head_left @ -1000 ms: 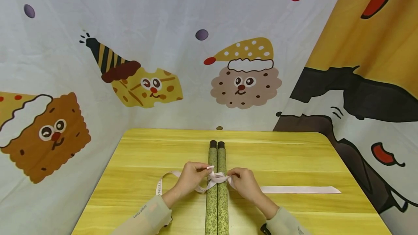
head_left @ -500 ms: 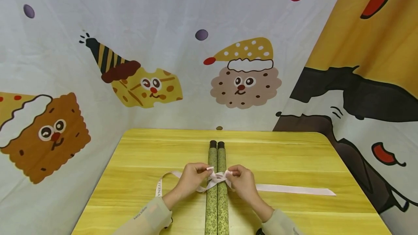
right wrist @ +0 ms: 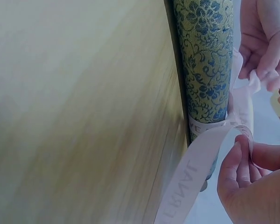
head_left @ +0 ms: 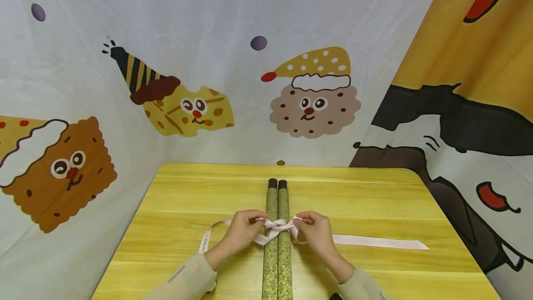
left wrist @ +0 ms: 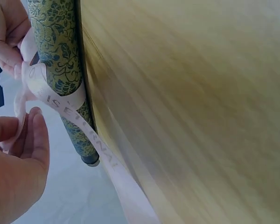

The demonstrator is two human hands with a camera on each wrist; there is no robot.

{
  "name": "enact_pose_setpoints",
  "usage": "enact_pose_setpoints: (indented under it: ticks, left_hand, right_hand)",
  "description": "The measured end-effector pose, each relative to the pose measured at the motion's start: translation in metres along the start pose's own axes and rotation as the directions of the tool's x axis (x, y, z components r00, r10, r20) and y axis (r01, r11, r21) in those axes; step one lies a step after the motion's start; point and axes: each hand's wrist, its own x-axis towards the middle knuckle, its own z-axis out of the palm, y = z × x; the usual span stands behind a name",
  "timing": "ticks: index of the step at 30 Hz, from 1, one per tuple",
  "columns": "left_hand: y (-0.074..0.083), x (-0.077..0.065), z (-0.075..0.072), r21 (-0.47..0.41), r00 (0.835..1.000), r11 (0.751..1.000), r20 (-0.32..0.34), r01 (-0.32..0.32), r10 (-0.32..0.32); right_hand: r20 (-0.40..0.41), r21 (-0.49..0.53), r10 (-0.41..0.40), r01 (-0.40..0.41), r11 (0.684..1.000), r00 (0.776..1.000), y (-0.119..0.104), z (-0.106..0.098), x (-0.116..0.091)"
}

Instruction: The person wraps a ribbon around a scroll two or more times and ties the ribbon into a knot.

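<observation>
Two scroll-like rolls in green floral-patterned cloth, the left roll (head_left: 270,263) and the right roll (head_left: 285,263), lie side by side with dark ends pointing away. A pale pink ribbon (head_left: 280,229) goes round both and forms a looped knot on top. My left hand (head_left: 243,230) pinches a ribbon loop left of the knot between thumb and fingertips. On the other side, my right hand (head_left: 315,233) pinches a second loop. Printed lettering shows on the ribbon tail (left wrist: 107,151) in the left wrist view. Both hands sit close to the rolls, level with the knot.
One flat ribbon end (head_left: 381,242) stretches right across the yellow wooden table (head_left: 200,189); the other tail (head_left: 206,235) curves to the left. A cloth curtain (head_left: 233,22) printed with cartoon figures hangs behind and beside the table.
My hands have come close over the knot, then moved apart, drawing the two ribbon loops outward and lower. The right ribbon tail has shifted slightly leftward. The rolls stay in place.
</observation>
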Motion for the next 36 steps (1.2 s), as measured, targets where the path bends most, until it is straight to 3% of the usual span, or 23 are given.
enact_pose_setpoints:
  ticks: [5,8,10,15,19,26,28,30,36]
  left_hand:
    - [-0.003,0.001,0.002,0.154,0.998,0.986,0.01,-0.066,0.065]
    - [-0.003,0.004,0.006,0.263,0.991,0.956,0.012,-0.133,0.135]
    - [-0.002,0.006,0.009,0.355,0.982,0.916,0.02,-0.185,0.19]
    - [0.0,0.009,0.015,0.539,0.949,0.787,0.084,-0.299,0.304]
    - [-0.001,0.01,0.018,0.57,0.931,0.741,0.146,-0.355,0.334]
    - [-0.004,0.009,0.023,0.654,0.86,0.586,0.216,-0.479,0.462]
    - [-0.005,0.01,0.025,0.66,0.86,0.58,0.217,-0.478,0.462]
    - [-0.005,0.01,0.026,0.649,0.869,0.602,0.206,-0.465,0.449]
    - [-0.007,0.012,0.027,0.559,0.908,0.729,0.115,-0.395,0.403]
  right_hand:
    - [0.03,0.031,0.006,-0.007,1.0,1.0,-0.004,0.002,-0.004]
    - [0.043,0.043,0.001,-0.003,0.999,0.999,-0.006,0.003,-0.006]
    - [0.046,0.056,0.003,-0.005,0.998,0.999,-0.007,0.004,-0.006]
    - [0.062,0.087,0.007,-0.012,0.996,0.998,-0.007,0.006,-0.007]
    - [0.072,0.082,-0.006,0.0,0.997,0.997,-0.005,0.006,-0.008]
    - [0.079,0.085,-0.025,0.019,0.996,0.997,-0.006,0.004,-0.012]
    - [0.099,0.102,-0.032,0.021,0.995,0.995,-0.006,0.004,-0.013]
    - [0.118,0.113,-0.039,0.026,0.993,0.992,-0.006,0.005,-0.014]
    - [0.131,0.125,-0.014,-0.003,0.992,0.991,-0.008,0.009,-0.016]
